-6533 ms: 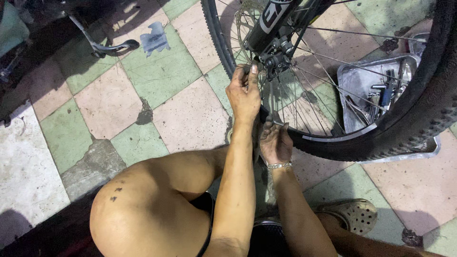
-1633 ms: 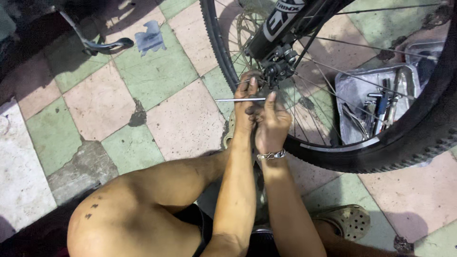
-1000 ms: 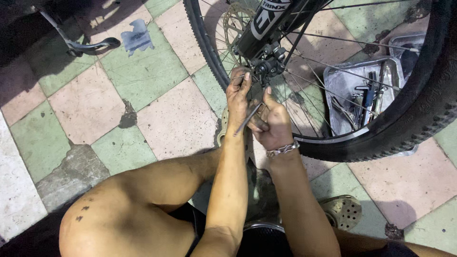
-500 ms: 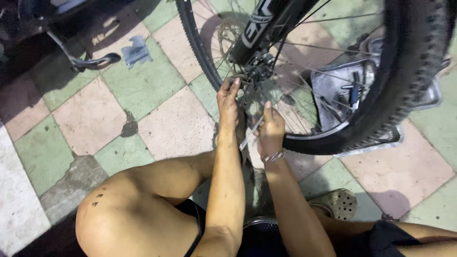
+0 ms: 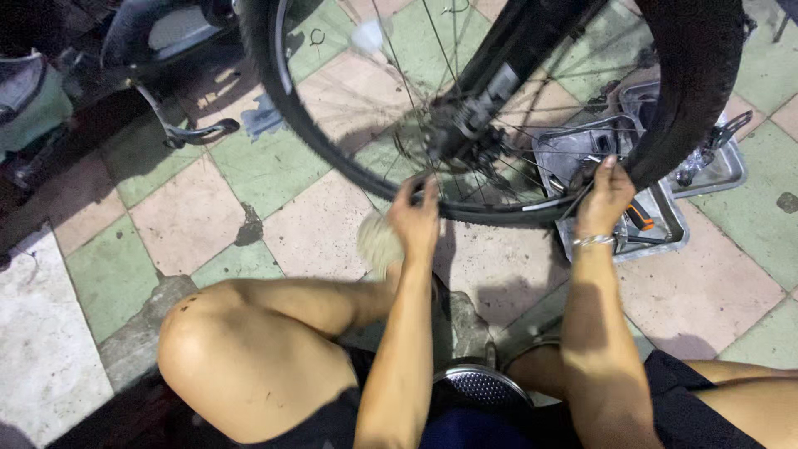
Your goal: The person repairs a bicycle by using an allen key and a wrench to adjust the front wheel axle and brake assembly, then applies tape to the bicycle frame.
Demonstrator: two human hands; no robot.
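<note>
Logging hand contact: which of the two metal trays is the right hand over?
The nearer, larger tray, holding the orange-handled tool; the right hand hangs above it. The other tray lies farther right, beyond the tyre.

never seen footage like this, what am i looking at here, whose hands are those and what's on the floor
This is one picture from a camera worn on a person's head, looking down at their own knees and arms. No machine is involved; the person sits low on a tiled floor and works with bare hands on a bicycle wheel.

The left hand grips the tyre at the bottom of the wheel. The right hand, with a bracelet on the wrist, is raised at the tyre's right side, over a metal tray; its fingertips seem to pinch a thin rod or spoke, though that is hard to make out.

The tray holds tools, one with an orange handle. At the upper left stands a kickstand of another vehicle.
</note>
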